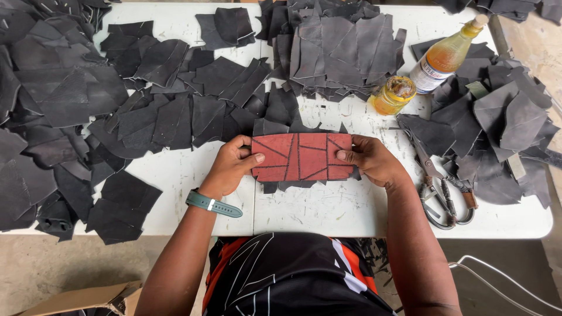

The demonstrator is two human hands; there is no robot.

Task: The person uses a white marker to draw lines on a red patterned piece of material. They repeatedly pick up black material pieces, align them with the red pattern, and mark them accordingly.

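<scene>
White bench (175, 175): scuffed top, strewn with dark leather scraps (64, 105) at left, centre and right.
Stack of cut pieces (345, 52): piled at the far middle.
Red panel (301, 157): patchwork of red pieces with dark seams, held flat near the front edge, dark scraps under it.
Left hand (231, 167): grip closed on the panel's left end, thumb on top.
Right hand (372, 159): grip closed on its right end.
Scissors (436, 187): just right of the right hand.
Bottle (445, 55): amber, lying tilted.
Jar (393, 95): amber, beside the bottle.
</scene>
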